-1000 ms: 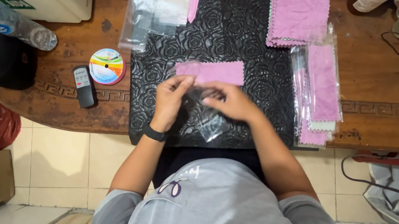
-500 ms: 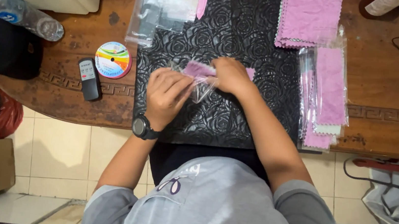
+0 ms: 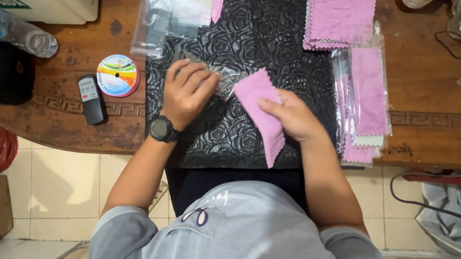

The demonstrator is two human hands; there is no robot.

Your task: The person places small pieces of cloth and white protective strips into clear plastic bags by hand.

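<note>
A single head view looks almost straight down from above the person, fairly near, onto the black rose-embossed leather mat (image 3: 265, 45) at frame centre, with wooden tabletop around it and tiled floor below it

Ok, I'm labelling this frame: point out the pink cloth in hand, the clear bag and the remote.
pink cloth (image 3: 261, 113), head view, middle of the fabric.
clear bag (image 3: 229, 82), head view, the end beside the left hand.
remote (image 3: 91, 99), head view, middle of its body.

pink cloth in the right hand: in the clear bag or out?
Out. The right hand holds the pink cloth beside the clear bag.
</note>
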